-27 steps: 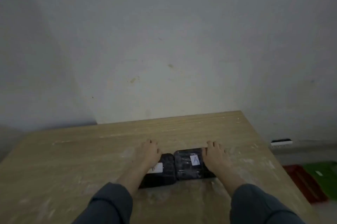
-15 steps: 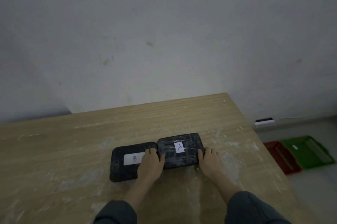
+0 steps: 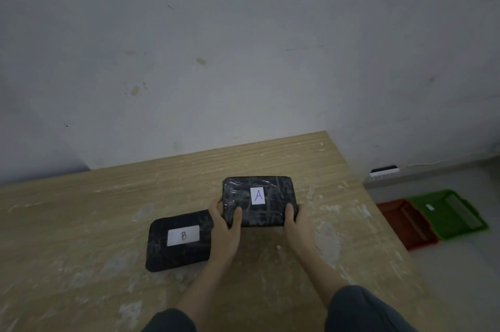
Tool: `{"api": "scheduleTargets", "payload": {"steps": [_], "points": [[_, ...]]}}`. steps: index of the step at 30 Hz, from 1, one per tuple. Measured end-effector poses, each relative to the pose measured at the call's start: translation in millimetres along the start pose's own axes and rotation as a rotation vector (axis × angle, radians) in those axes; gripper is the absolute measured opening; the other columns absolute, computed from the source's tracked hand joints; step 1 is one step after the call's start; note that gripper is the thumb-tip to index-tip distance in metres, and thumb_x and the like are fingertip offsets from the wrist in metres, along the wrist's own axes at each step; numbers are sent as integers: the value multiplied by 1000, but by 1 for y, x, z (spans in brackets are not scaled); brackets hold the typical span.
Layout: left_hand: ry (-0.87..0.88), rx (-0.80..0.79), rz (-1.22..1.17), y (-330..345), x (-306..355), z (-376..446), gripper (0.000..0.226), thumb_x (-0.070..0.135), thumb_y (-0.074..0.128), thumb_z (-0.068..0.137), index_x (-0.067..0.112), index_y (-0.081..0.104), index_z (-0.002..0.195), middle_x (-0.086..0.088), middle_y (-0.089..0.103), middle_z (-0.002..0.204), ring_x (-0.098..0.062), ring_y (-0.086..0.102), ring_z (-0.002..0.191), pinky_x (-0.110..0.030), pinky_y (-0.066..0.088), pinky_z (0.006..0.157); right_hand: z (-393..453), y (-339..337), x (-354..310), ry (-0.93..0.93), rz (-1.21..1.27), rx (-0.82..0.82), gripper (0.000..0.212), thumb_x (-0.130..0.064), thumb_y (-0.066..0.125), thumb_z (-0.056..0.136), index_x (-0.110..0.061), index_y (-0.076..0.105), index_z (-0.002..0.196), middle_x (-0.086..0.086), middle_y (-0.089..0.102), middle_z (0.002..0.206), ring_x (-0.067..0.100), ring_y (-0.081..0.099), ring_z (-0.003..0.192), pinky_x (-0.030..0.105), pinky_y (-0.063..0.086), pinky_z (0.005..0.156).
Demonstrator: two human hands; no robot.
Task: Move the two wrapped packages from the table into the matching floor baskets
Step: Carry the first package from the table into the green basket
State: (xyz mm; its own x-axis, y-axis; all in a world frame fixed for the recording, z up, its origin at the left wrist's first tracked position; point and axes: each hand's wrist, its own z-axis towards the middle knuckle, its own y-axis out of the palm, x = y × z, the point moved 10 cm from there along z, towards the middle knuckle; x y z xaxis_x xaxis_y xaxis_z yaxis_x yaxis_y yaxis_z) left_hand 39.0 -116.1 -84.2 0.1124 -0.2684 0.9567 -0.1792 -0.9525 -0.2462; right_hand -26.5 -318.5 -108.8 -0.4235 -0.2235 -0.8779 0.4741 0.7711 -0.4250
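Wrapped packages, two in number, both black and film-covered, are on or over the table (image 3: 81,223), a pale wood-grain surface with white smears that extends under and beyond both hands and ends at a grey wall ahead of them

Green basket (image 3: 457,212): on the floor well to the right of the right hand, past the table edge, shallow, with a small white tag inside. Red basket (image 3: 405,223): touching the green one on its nearer side, between it and the table edge

Package B (image 3: 178,242): lies flat on the table just to the left of the left hand, its right edge partly hidden by that hand. White label marked "B" faces up. No hand grips it

Package A (image 3: 259,200): held between the two hands, tilted so its labelled face is toward the camera; white label marked "A" is upright. Whether its far edge touches the table cannot be told

Left hand (image 3: 226,226): clasped on the lower left corner of package A, thumb across the front face, fingers curled round the left edge

Right hand (image 3: 296,220): clasped on the lower right corner of package A, thumb on the front face, remaining fingers hidden behind it

Dark sleeves cover both forearms at the lower frame edge
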Motion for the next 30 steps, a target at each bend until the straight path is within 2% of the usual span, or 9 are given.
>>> {"api": "scheduleTargets", "payload": {"steps": [6,9,13,16,18,21,25,28,30], "points": [[-52,-40,27,27,-1,-2,58,32,51,94,16,20,140,-8,48,134,-14,54,106,-26,48,86,-1,-26,10,33,-14,22,24,-37,37,99,-25,42,78,1,51,72,15,49,58,26,36,47],[-76,-72,66,53,-2,-7,57,34,50,94,9,26,139,-5,50,123,-9,52,96,-11,44,69,-2,-54,20,37,-23,78,26,-37,38,99,-24,43,78,-1,51,70,13,48,55,25,35,45],[-87,-128,96,102,8,-19,55,36,49,94,7,30,136,-1,51,114,-11,54,90,-16,44,63,-3,-105,42,68,12,166,24,-35,40,98,-24,43,77,-1,53,73,10,51,60,25,36,47],[-82,-174,131,153,22,-32,48,37,49,94,6,35,128,1,51,105,-1,52,75,-17,41,58,-1,-156,64,111,27,228,25,-35,39,98,-22,43,77,-3,51,73,8,49,63,24,35,50],[-77,-212,139,194,33,-42,46,36,48,94,6,35,126,0,52,104,-9,54,77,-23,46,63,4,-198,80,139,-18,269,26,-37,38,98,-20,42,79,-6,49,72,4,45,62,22,30,50],[-60,-273,157,264,52,-59,42,38,48,94,7,38,121,-5,58,103,-20,56,84,-35,51,78,17,-265,108,158,-25,297,29,-39,37,98,-16,41,80,1,53,75,14,48,64,33,33,53],[-33,-293,143,363,79,-85,40,35,48,94,5,39,119,-8,59,98,-21,56,80,-30,45,67,36,-363,146,160,-40,354,31,-40,37,98,-13,40,82,9,55,80,30,53,74,37,38,65],[-58,-292,120,433,93,-107,43,34,49,94,3,40,122,-5,57,103,-21,56,89,-32,46,77,53,-432,175,180,-74,366,30,-43,36,97,-17,39,81,6,55,77,32,56,75,38,41,66],[-63,-296,104,476,103,-121,43,34,49,94,2,41,122,-5,55,105,-22,56,94,-31,42,80,64,-474,191,168,-87,372,29,-42,36,97,-20,37,77,2,54,70,26,55,66,37,41,62]]}}
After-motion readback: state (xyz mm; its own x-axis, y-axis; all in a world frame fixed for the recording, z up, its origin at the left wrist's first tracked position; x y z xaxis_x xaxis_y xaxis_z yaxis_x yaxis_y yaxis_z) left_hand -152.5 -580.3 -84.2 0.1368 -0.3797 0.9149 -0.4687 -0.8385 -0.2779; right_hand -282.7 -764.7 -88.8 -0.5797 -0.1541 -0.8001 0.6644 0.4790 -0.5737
